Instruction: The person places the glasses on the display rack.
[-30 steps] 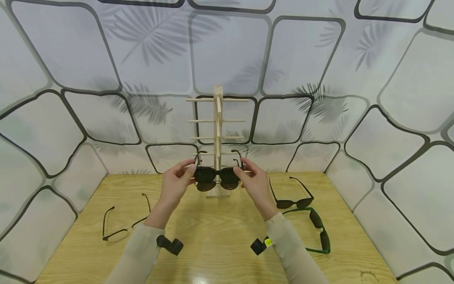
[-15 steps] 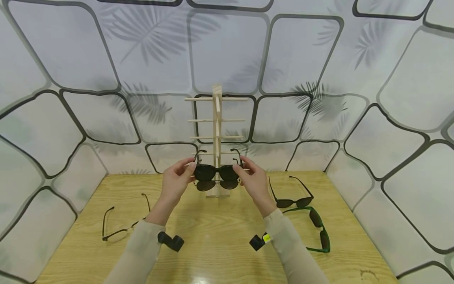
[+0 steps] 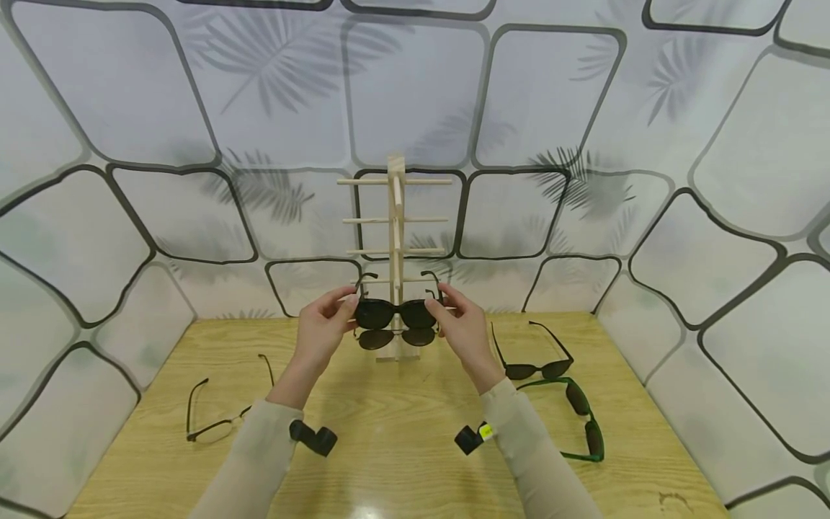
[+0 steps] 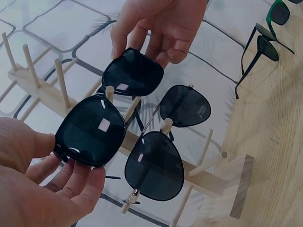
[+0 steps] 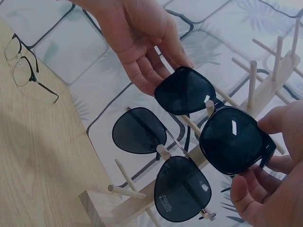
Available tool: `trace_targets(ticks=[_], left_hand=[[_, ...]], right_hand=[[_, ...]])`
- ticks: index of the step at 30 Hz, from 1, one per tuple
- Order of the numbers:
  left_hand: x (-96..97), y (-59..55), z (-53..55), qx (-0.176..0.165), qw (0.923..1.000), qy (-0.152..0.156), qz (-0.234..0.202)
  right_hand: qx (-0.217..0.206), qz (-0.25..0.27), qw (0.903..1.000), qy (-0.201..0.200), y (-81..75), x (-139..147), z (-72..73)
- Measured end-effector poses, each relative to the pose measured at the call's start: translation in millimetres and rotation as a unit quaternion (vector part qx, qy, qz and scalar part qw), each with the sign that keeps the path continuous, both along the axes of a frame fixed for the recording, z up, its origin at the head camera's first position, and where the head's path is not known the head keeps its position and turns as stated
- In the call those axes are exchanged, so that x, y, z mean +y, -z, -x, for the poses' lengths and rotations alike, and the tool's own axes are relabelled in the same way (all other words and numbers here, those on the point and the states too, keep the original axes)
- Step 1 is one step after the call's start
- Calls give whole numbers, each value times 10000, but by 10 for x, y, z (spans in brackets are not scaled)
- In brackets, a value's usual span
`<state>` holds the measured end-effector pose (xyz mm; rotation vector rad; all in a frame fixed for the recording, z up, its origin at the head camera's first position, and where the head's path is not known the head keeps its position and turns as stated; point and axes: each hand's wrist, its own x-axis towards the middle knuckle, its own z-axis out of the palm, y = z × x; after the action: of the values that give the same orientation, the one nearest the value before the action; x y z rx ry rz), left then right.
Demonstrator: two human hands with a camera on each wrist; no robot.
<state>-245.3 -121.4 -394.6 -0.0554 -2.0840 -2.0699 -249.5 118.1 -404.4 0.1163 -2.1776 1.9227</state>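
Black sunglasses are held level at a wooden display stand, lenses toward me. My left hand pinches their left end between thumb and fingers. At the opposite end, my right hand grips the frame the same way. A short peg of the stand shows at the bridge between the lenses. Just below hang thin-rimmed aviator sunglasses, their bridge on a lower peg. The temples of the black pair reach back on both sides of the post.
Rows of crossbars higher on the stand carry no glasses. Clear-lens eyeglasses lie left on the wooden table. To the right lie another dark pair of sunglasses and green-framed sunglasses. Patterned walls enclose the back and sides.
Both hands have raised the black sunglasses very slightly, so a little more of the aviator pair shows beneath. The grip of both hands looks the same.
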Motion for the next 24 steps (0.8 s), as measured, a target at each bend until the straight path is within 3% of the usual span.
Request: trace_targets(ticks=[24], left_hand=[[20, -22, -19, -90, 9999, -86, 20]], right_hand=[[-21, -105, 9999, -2, 16, 7, 35]])
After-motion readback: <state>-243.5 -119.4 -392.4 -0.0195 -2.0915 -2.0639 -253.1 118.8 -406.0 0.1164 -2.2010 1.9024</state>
